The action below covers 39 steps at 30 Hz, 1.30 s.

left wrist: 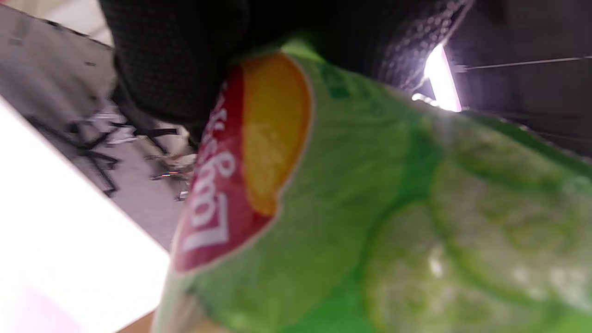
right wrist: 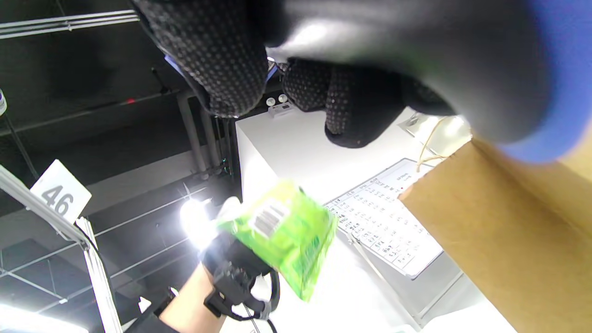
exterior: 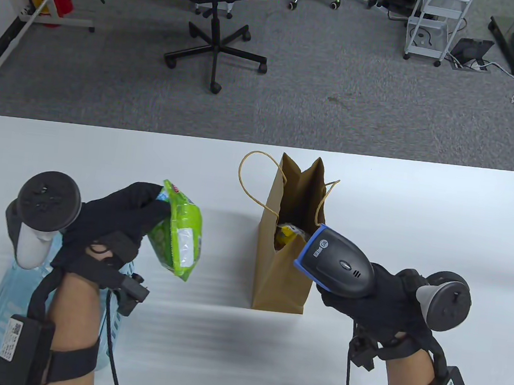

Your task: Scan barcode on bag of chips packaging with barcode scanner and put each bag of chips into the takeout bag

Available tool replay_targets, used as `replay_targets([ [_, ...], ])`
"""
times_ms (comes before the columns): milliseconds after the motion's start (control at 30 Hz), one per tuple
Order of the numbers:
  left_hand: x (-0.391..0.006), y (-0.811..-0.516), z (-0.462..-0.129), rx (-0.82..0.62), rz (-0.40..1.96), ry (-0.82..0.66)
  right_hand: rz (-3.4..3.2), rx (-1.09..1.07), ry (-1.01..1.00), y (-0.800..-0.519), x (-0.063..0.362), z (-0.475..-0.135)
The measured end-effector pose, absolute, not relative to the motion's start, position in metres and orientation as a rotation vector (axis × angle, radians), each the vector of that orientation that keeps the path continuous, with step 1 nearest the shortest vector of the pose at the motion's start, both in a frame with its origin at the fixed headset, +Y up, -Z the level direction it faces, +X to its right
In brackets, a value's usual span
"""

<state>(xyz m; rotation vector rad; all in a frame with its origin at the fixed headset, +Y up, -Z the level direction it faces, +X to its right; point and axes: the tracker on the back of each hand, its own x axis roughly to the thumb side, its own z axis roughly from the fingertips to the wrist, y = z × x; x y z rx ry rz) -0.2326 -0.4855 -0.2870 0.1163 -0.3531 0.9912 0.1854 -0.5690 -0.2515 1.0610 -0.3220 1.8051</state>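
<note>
My left hand (exterior: 141, 209) grips a green bag of chips (exterior: 178, 234) by its top edge and holds it above the table, left of the brown paper takeout bag (exterior: 282, 274). The bag's front with its red logo fills the left wrist view (left wrist: 370, 208). In the right wrist view the green bag of chips (right wrist: 286, 231) shows its barcode side. My right hand (exterior: 366, 293) holds a black barcode scanner (exterior: 335, 259) with a blue nose, which points left over the takeout bag's open mouth. A yellow pack (exterior: 289, 235) lies inside the takeout bag.
A clear blue plastic bin (exterior: 3, 307) lies under my left forearm at the table's left front. The white table (exterior: 421, 211) ends at the far edge, with an office chair (exterior: 217, 16) and a white cart (exterior: 436, 23) on the carpet beyond.
</note>
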Motion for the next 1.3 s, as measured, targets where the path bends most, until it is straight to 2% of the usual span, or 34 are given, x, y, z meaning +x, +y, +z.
replay_targets([
  [200,-0.173,-0.482,-0.289,0.300,1.046,-0.498,1.879,1.103,-0.346,-0.567,0.181,-0.246],
  [367,-0.148,-0.499,-0.294,0.316,1.165,-0.566,1.899,1.108,-0.356,-0.568,0.181,-0.246],
  [767,-0.155,-0.532,-0.289,0.458,1.154,-0.548,1.972,1.130,-0.344,-0.567,0.181,-0.250],
  [1000,-0.154,-0.548,-0.295,0.456,1.154,-0.531,1.987,1.139,-0.328,-0.570,0.179,-0.253],
  [1300,-0.152,-0.553,-0.295,0.477,1.155,-0.522,2.021,1.176,-0.305,-0.574,0.173,-0.252],
])
